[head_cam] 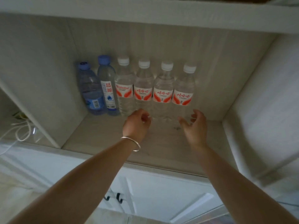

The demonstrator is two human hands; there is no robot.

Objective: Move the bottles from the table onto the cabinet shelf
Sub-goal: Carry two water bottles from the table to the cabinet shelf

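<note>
Two bare arms reached into the cabinet shelf (161, 143). The left hand (137, 123), a bangle (131, 143) on its wrist, curled loosely and held nothing; the right hand (195, 125) spread its fingers (183, 122) wide and empty. Just beyond them stood six bottles (144, 88) upright in a row against the back wall.

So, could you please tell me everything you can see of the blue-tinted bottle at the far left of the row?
The blue-tinted bottle stands upright on the cabinet shelf, leftmost of six. It looks like clear blue plastic with a blue cap and a blue label bearing a barcode low on its body. Its cap is on. Its right side meets the neighbouring blue-capped bottle; neither hand touches it.
</note>
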